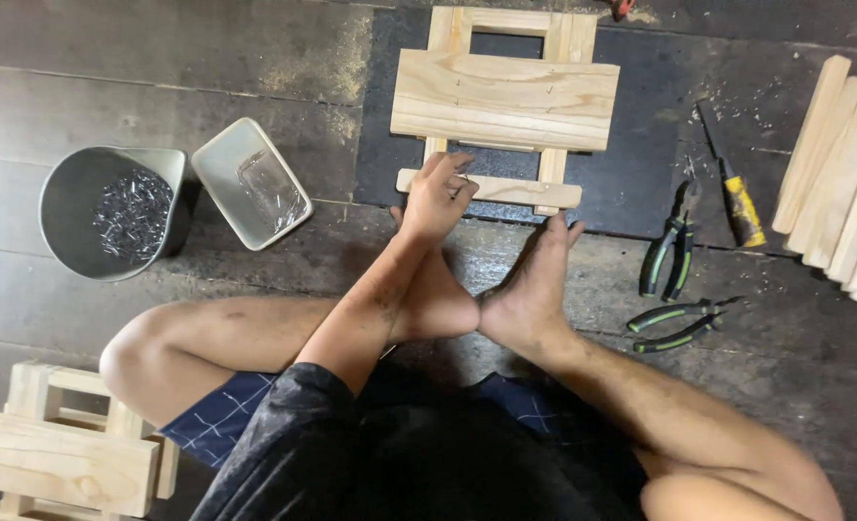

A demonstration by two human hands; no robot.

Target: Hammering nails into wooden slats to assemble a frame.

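Head view: left hand rests on the wooden frame's lowest slat, fingers curled together, pinching something small; pliers lie well right of them.

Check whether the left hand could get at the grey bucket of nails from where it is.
Probably yes: the left hand rests on the wooden frame, and only the white tray lies between it and the grey bucket.

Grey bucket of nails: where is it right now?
In the head view the grey bucket of nails sits on the floor at far left, touching the white rectangular tray to its right, well left of the left hand on the wooden frame.
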